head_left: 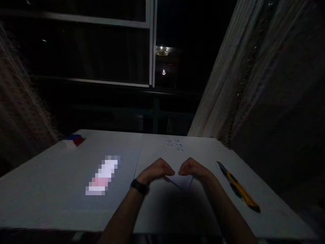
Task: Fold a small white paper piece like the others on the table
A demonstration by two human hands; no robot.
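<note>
Both hands meet over the middle of the white table [122, 140], pinching a small sheet of paper [186, 181] between them. My left hand [157, 168], with a dark band on the wrist, has its fingers closed at the paper's upper left. At its upper right, my right hand [194, 167] is curled with the fingertips pressed on the sheet. The paper looks pale, with a thin dark line along its left edge; dim light hides whether it is folded. To the right of my right hand lies a yellow and black utility knife [240, 189].
A lit, pixelated phone-like screen [103, 178] lies on a large pale sheet [130, 162] at the left. Several small paper pieces with dark marks [175, 144] lie beyond my hands. A blue, red and white block [73, 140] sits at the far left. Curtains [215, 84] flank a dark window [101, 51].
</note>
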